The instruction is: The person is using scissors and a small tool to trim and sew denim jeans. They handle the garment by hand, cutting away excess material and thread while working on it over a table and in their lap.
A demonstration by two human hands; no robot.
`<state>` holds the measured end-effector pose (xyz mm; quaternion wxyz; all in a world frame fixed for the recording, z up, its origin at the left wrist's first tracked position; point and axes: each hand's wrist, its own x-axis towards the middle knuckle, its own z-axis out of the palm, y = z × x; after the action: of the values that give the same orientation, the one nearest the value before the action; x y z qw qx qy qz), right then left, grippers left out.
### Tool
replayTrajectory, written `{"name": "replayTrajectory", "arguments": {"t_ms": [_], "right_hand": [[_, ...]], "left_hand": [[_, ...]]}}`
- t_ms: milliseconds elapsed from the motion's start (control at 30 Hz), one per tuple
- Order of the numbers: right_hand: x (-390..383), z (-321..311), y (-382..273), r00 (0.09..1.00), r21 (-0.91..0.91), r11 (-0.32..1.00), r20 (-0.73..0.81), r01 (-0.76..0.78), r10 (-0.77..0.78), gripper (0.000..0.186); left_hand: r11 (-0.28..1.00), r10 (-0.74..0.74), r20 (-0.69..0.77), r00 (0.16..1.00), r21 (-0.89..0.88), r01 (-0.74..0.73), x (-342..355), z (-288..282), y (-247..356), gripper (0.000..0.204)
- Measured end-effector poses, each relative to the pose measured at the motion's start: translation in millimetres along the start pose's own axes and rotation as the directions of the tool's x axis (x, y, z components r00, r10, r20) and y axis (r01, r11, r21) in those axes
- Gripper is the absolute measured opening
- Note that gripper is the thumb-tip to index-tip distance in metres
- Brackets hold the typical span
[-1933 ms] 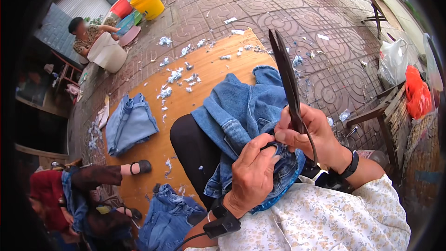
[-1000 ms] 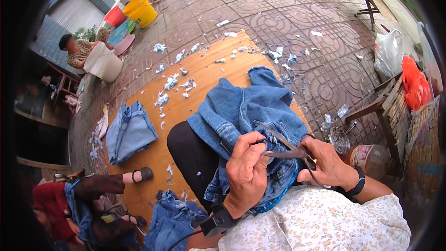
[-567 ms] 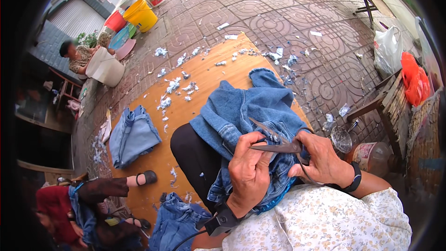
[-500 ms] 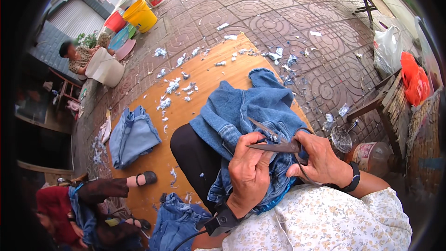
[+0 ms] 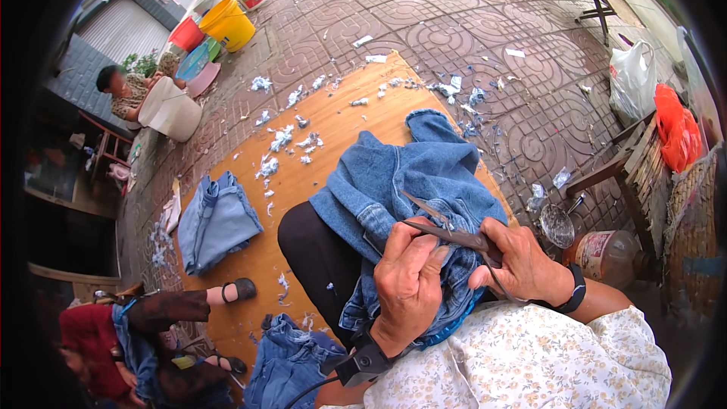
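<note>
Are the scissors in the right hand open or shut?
Open: the scissors show two separate blades, with a gap between the tips.

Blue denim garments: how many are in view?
4: one crumpled garment at the dark metal scissors, a folded one at left, another at bottom, a fourth on the red-clad co-worker. Folds may hide more.
</note>
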<state>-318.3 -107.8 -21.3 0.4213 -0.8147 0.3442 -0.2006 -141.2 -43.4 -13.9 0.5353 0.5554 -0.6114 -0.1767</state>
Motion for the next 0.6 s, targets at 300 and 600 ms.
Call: {"name": "replayTrajectory", "arguments": {"t_ms": [300, 600], "right_hand": [[-3.6, -5.1, 0.8, 1.000, -0.073, 0.997, 0.015, 0.020, -0.019, 0.059], [-7.0, 7.8, 7.0, 0.999, -0.031, 1.000, -0.040, 0.005, -0.006, 0.055]], "left_hand": [[1.000, 0.000, 0.032, 0.999, 0.025, -0.001, 0.8, -0.1, 0.7, 0.012], [0.998, 0.038, 0.050, 0.998, 0.050, -0.041, 1.2, -0.3, -1.4, 0.012]]}}
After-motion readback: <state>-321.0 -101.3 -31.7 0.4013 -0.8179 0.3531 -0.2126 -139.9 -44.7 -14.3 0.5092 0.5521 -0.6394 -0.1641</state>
